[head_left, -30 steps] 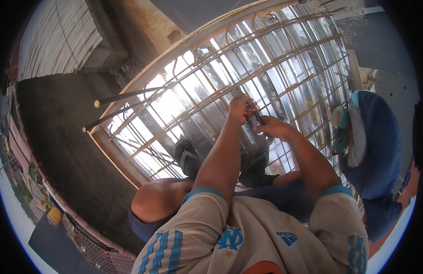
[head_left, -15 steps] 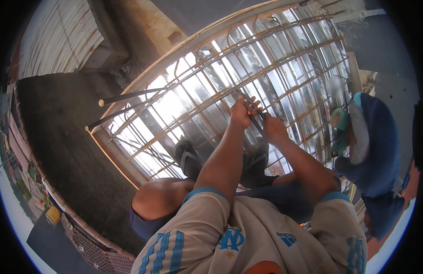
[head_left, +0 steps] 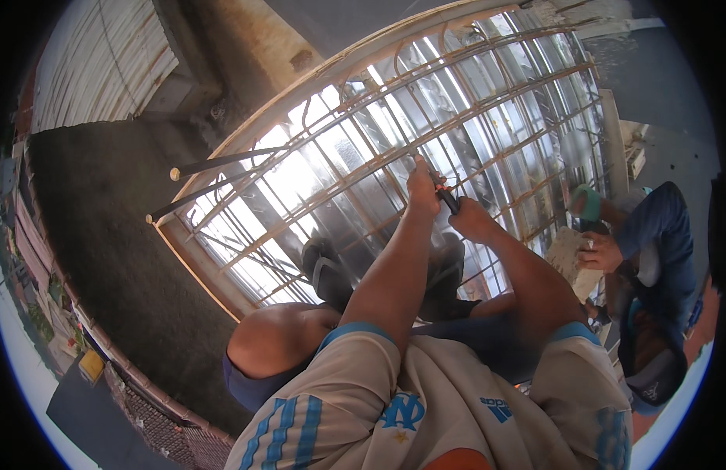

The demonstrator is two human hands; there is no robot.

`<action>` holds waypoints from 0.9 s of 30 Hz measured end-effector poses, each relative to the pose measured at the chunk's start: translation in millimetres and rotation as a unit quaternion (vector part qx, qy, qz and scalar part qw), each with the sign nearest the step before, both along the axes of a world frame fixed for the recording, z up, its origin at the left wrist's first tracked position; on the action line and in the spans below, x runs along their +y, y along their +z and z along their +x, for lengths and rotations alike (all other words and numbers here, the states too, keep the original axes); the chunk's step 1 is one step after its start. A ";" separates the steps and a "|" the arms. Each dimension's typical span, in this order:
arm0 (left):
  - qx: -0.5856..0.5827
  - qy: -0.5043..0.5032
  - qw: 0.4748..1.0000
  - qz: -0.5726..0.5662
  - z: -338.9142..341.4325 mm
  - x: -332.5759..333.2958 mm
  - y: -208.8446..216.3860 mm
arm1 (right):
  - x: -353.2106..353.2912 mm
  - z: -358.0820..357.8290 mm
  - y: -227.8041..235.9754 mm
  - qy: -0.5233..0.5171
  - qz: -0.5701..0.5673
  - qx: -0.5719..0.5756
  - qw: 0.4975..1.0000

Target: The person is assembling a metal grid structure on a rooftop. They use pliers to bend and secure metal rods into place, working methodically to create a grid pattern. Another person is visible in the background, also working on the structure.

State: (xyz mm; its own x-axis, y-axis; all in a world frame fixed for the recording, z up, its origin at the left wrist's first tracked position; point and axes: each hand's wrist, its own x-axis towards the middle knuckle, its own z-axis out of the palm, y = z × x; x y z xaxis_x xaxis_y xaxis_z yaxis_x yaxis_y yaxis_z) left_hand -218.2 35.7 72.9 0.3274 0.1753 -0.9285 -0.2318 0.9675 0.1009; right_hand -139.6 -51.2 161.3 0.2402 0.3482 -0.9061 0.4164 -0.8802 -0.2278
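Both my hands meet over a grid of thin rusty rebar [head_left: 466, 116]. My left hand [head_left: 423, 189] is closed round the upper part of dark-handled pincers [head_left: 449, 200], its thumb up against a lengthwise bar. Lower down, my right hand [head_left: 474, 222] grips the ends of the handles, which lie close together. The pincers' jaws are hidden at the bar by my left hand, and no tie wire can be made out there. Shiny corrugated metal sheet [head_left: 343, 145] lies under the bars, and my dark shoes [head_left: 325, 270] stand on it.
A wooden form edge [head_left: 280, 98] borders the grid. Two dark bars [head_left: 222, 163] stick out over its left end. A dark concrete surface [head_left: 128, 211] lies to the left. At the right, a co-worker's hand [head_left: 602, 252] holds a pale rough block [head_left: 565, 252] close to my right arm.
The pincers' handles have come together, and my left fingers have curled in round the tool. My hands have shifted slightly right. The co-worker has bent in with the block.
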 end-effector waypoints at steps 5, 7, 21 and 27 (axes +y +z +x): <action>0.006 -0.068 0.993 0.100 -21.0 -9.6 -14.6 | 7.1 4.0 35.8 -0.419 -0.011 0.355 0.836; -0.019 -0.111 0.981 0.158 -24.2 -10.6 -28.3 | 1.3 5.2 20.0 -0.268 -0.040 0.285 0.919; 0.232 -0.259 0.808 0.475 -25.9 19.3 -2.0 | -37.6 39.9 -3.2 -0.239 -0.077 0.180 0.951; 0.131 -0.365 0.763 0.518 -20.4 19.9 3.2 | -30.7 48.3 2.3 -0.165 -0.009 0.062 0.984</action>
State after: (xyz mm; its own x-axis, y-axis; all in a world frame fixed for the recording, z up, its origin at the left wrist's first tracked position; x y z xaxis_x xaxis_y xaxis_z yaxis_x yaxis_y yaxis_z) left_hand -238.6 55.6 76.1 0.5157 0.7186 -0.4666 0.4895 0.1998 0.8488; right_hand -91.3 -81.9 163.6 0.2256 0.2525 -0.9409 0.0766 -0.9674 -0.2412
